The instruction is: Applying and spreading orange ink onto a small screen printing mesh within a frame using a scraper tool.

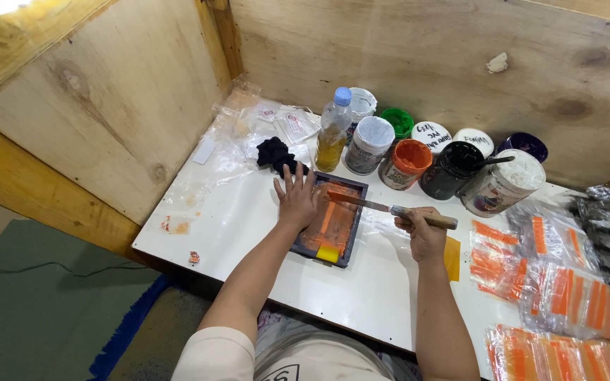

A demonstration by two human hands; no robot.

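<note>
Hands: left hand point(296, 195) flat, fingers spread, on one dark rectangular frame point(332, 221); right hand point(423, 233) grips one wooden-handled knife point(390, 209). Eight round paint jars point(409, 163) far behind.

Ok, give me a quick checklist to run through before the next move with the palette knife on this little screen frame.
1. Left hand steadying the screen frame: ok, palm flat on its left side.
2. Right hand gripping the palette knife: ok, fingers closed round the wooden handle.
3. Blade over the frame: ok, orange-coated tip at the upper edge.
4. Ink on the mesh: ok, orange streaks across it.
5. Orange ink jar within reach: ok, open, just behind the frame.
6. Piece seated under the frame: cannot tell, the frame hides it.
</note>
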